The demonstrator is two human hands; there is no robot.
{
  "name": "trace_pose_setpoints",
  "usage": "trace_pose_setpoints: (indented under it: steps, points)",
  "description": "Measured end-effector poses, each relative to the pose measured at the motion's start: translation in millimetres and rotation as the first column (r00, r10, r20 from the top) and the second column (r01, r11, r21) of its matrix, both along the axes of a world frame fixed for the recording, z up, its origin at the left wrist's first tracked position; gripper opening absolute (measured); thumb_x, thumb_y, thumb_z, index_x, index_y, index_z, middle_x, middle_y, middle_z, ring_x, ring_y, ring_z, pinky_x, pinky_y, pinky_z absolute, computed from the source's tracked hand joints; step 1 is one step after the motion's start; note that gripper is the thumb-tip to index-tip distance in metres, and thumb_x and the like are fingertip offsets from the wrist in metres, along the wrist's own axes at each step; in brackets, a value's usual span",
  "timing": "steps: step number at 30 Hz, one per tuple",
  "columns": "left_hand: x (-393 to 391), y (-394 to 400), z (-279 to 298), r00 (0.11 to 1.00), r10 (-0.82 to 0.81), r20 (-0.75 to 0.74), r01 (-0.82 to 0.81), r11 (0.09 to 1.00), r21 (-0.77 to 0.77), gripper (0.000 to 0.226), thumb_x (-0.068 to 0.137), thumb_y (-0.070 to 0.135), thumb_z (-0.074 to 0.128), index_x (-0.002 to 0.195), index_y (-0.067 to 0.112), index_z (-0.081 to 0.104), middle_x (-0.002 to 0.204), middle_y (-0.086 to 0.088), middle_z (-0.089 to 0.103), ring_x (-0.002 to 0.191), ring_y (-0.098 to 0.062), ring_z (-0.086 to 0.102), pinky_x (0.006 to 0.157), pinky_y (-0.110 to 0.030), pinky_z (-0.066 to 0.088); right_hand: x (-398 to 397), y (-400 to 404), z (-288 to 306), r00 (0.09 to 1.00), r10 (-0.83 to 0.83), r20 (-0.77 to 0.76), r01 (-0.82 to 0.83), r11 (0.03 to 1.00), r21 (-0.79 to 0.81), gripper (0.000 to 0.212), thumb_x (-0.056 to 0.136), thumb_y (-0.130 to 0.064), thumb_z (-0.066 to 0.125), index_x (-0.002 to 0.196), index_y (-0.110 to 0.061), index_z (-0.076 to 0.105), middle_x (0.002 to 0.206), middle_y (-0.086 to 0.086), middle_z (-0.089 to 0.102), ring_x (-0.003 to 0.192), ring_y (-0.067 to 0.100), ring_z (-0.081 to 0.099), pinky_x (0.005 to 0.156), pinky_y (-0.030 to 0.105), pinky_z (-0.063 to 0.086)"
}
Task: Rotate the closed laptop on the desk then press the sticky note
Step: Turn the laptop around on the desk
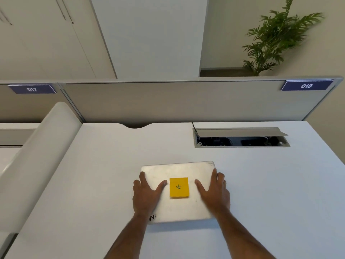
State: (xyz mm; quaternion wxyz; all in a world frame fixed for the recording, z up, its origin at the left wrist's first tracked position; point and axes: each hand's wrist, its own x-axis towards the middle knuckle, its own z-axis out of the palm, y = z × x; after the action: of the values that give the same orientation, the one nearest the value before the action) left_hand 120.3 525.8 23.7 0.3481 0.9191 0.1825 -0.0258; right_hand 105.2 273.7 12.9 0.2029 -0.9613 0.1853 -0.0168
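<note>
A closed silver laptop [179,208] lies flat on the white desk [261,184], near its front middle. A yellow sticky note [178,187] with a handwritten mark is stuck on the middle of the lid. My left hand [146,193] grips the laptop's left edge, thumb stretched over the lid toward the note. My right hand [214,191] grips the right edge the same way, fingers curled around the side. Neither hand touches the note.
An open cable hatch [240,137] with wires inside is set into the desk at the back right. A grey partition [168,101] with labels 017 and 018 closes the far edge. A rounded white divider [43,156] runs along the left. A plant [276,38] stands behind.
</note>
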Motion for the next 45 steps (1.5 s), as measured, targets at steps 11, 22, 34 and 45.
trace_pose_setpoints:
  steps: [11, 22, 34, 45]
  points:
    - [-1, -6, -19, 0.997, -0.054, -0.059, 0.059, 0.994, 0.088, 0.100, 0.076, 0.084, 0.056, 0.146, 0.021, 0.022, 0.125, -0.012, 0.044, 0.125, -0.035, 0.044, 0.095, -0.050, 0.049, -5, -3, -19, 0.998, 0.002, -0.059, -0.003, 1.000, -0.028, 0.094, 0.088, -0.078, 0.037, 0.149, -0.008, 0.025, 0.130, 0.009, 0.040, 0.114, 0.030, 0.051, 0.077, 0.042, 0.054]
    - [-3, -5, -27, 0.989, -0.128, -0.071, 0.146, 0.914, 0.378, 0.093, 0.091, 0.077, 0.037, 0.154, 0.009, 0.025, 0.118, -0.015, 0.046, 0.103, -0.032, 0.051, 0.079, -0.045, 0.053, -7, 5, -26, 0.998, -0.003, -0.069, -0.002, 0.997, -0.076, 0.093, 0.088, -0.077, 0.034, 0.148, -0.006, 0.025, 0.128, 0.010, 0.043, 0.106, 0.030, 0.051, 0.073, 0.043, 0.056]
    - [2, -8, -31, 0.985, -0.135, -0.105, 0.170, 0.856, 0.489, 0.091, 0.092, 0.077, 0.029, 0.152, 0.009, 0.030, 0.117, -0.013, 0.050, 0.103, -0.030, 0.050, 0.083, -0.042, 0.046, -5, 4, -29, 0.996, -0.014, -0.090, 0.004, 0.993, -0.118, 0.092, 0.089, -0.077, 0.031, 0.149, -0.007, 0.027, 0.131, 0.008, 0.043, 0.109, 0.030, 0.048, 0.075, 0.044, 0.054]
    - [0, -6, -32, 0.983, -0.136, -0.121, 0.181, 0.824, 0.537, 0.087, 0.094, 0.076, 0.027, 0.151, 0.010, 0.034, 0.118, -0.011, 0.050, 0.101, -0.029, 0.049, 0.080, -0.040, 0.045, -7, 8, -29, 0.996, -0.027, -0.082, 0.015, 0.991, -0.136, 0.089, 0.091, -0.075, 0.031, 0.148, -0.007, 0.026, 0.133, 0.010, 0.043, 0.108, 0.030, 0.049, 0.074, 0.045, 0.054]
